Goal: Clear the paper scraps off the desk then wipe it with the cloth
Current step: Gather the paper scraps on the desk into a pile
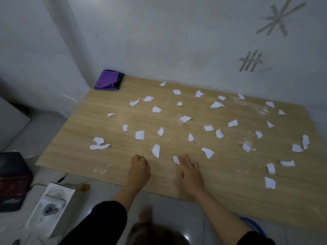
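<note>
pale grey wall [177, 41] backs a light wood-grain desk [106, 121] that sits low over a tiled floor [177, 209]. torn white paper scraps [185, 119] lie scattered over almost the whole top, small and ragged-edged, most of them flat and apart from each other, a few overlapping near the left and right edges. whitish dusty smears [261, 110] mark the wood towards the far right. folded purple cloth [108, 82] with a dark trim lies on the far left corner, up against the wall, clear of the scraps.

left hand [138, 167] rests on the near part of the desk with its fingers curled under in a loose fist; whether anything is inside it is hidden. right hand [191, 171] lies flat beside it, fingers stretched and spread, the fingertips touching one small scrap [176, 160].

strips of tape [250, 61] cross on the wall at right. white box [51, 207] on the floor at left bears a picture of a round device; its print is too blurred to read. dark box [12, 179] beside it shows only faint red specks.
</note>
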`<state>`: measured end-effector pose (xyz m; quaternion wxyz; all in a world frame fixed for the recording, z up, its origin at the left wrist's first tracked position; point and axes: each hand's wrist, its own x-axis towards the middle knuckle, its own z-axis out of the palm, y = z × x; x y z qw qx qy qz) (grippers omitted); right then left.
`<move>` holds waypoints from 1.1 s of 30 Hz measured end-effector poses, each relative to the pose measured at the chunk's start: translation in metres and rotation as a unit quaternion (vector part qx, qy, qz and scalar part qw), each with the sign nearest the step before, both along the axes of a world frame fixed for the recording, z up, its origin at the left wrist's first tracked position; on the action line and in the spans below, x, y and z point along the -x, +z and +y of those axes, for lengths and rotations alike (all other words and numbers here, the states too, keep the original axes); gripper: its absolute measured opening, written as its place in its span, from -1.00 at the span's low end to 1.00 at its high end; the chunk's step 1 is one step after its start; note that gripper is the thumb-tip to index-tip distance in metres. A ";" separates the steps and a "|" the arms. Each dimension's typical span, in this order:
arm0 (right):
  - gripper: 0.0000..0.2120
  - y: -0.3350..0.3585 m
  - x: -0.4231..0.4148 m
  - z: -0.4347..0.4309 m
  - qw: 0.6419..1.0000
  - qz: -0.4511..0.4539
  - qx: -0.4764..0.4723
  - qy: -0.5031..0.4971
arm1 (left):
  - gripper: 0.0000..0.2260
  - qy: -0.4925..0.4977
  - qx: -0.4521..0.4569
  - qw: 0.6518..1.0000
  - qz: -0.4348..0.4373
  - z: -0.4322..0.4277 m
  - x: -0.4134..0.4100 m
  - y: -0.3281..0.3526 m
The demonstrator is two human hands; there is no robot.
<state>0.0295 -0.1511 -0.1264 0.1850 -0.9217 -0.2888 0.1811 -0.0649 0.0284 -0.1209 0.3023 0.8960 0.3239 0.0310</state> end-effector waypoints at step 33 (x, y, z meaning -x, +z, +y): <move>-0.68 -0.016 -0.017 0.035 0.988 -0.089 -0.120 0.040 | -0.65 0.017 -0.022 1.000 0.008 0.027 -0.028 -0.005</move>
